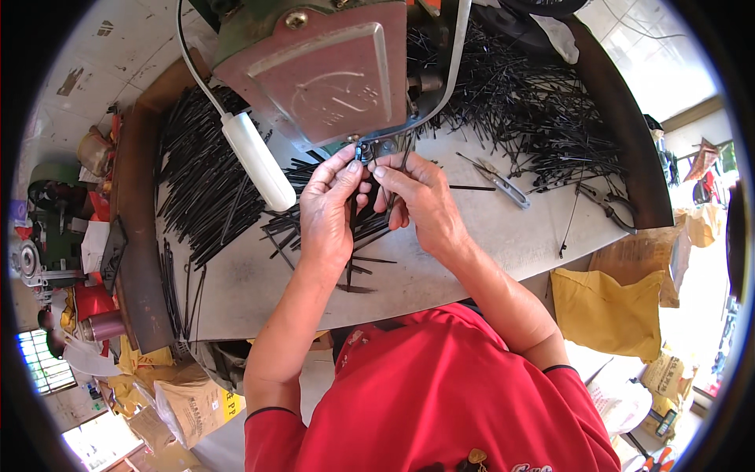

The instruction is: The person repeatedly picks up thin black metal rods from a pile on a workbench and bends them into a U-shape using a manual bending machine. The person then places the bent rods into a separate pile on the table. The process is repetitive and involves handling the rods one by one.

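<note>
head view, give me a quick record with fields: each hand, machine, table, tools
left hand: left hand pinches thin black rods up at the machine's small metal clamp
right hand: right hand grips the same black rods beside the left
machine: green machine with a reddish metal cover plate and a white cylindrical handle
table: grey worktable with a raised brown rim
stock: piles of black rods at left and upper right
tools: metal snips and dark pliers lie right of the hands

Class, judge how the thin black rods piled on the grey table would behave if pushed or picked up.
The thin black rods look straight, so probably stiff. They are slender, so likely light. Being round-looking and heaped loosely on the grey table, they would probably roll and scatter.
</note>
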`<action>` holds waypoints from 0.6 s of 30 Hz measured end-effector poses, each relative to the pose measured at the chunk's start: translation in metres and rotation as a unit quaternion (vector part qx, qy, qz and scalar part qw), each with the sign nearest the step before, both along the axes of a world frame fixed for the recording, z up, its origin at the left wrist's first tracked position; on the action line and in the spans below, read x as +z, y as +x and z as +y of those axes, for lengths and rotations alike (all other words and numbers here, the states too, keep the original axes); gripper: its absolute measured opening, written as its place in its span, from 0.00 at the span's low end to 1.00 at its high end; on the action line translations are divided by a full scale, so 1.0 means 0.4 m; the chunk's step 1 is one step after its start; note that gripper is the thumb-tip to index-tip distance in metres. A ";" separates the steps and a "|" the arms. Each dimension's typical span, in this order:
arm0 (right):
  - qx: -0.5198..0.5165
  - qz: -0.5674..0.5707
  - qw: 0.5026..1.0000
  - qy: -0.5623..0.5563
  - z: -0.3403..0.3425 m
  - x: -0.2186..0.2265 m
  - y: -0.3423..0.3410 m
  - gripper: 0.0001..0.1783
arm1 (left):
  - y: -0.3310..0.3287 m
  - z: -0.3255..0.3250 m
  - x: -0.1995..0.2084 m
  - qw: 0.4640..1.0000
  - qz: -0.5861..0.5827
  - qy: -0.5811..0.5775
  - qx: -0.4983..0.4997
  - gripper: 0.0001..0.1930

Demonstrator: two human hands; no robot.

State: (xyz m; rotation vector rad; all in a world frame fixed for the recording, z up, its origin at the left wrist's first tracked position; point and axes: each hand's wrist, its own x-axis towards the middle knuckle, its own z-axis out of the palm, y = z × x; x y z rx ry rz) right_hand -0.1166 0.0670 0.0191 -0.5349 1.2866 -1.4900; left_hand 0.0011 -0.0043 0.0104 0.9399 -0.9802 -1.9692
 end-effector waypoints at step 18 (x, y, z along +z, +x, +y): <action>-0.013 0.010 1.000 -0.024 0.005 -0.005 0.010 0.10 | -0.020 0.019 -0.025 0.998 0.052 0.008 0.045 0.18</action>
